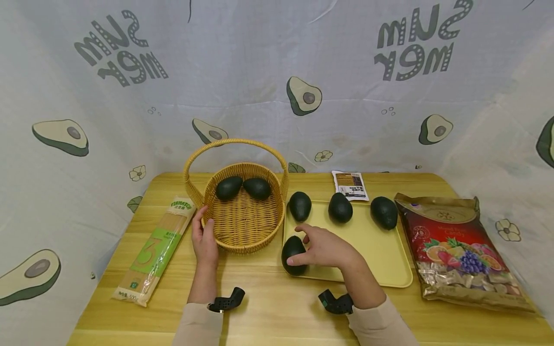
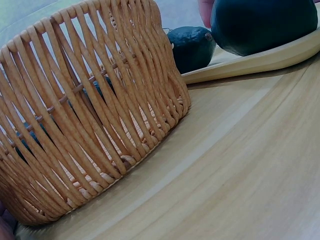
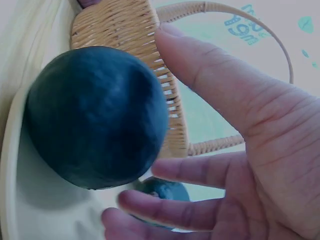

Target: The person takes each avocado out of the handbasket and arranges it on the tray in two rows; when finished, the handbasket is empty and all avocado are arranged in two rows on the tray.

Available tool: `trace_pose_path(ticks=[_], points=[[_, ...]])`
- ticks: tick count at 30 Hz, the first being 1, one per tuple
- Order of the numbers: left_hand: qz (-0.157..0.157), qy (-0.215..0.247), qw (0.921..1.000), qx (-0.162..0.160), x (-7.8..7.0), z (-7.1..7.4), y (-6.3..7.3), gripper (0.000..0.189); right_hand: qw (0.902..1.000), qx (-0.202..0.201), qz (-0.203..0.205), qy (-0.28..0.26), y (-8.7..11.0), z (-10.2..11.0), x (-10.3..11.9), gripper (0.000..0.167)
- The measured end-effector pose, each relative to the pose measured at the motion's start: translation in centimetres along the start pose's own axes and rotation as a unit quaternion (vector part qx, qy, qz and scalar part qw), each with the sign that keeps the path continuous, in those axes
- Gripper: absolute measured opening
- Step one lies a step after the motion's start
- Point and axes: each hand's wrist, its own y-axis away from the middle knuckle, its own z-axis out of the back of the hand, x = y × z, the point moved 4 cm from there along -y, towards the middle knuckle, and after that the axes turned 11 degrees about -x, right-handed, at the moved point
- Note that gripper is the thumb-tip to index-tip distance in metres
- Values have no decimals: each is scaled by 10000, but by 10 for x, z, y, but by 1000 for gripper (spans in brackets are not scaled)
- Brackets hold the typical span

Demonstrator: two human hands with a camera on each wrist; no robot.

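A round wicker basket (image 1: 246, 235) with a tall arched handle holds two dark green avocados, one on the left (image 1: 229, 188) and one on the right (image 1: 257, 188). My left hand (image 1: 205, 242) rests against the basket's left side, its fingers extended along the wall. On the front left corner of the yellow tray (image 1: 368, 259) sits an avocado (image 1: 292, 255). Over it hovers my right hand (image 1: 324, 247), thumb and fingers spread around the fruit. In the right wrist view a gap shows between the thumb and this avocado (image 3: 97, 117); whether a fingertip touches it, I cannot tell.
Three more avocados lie along the tray's back: left (image 1: 300, 206), middle (image 1: 340, 208) and right (image 1: 384, 213). Behind the tray is a small white packet (image 1: 350, 186). A red and gold candy bag (image 1: 460, 250) lies right of it. Left of the basket lies a noodle packet (image 1: 157, 250).
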Motion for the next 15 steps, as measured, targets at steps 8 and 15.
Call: trace_pose_path(ticks=[8, 15], points=[[-44, 6, 10000, -11, 1, -1, 1, 43, 9924, -1126, 347, -357, 10, 18, 17, 62], [-70, -36, 10000, -20, 0, 1, -1, 43, 9802, -1577, 988, -676, 14, 14, 44, 49]])
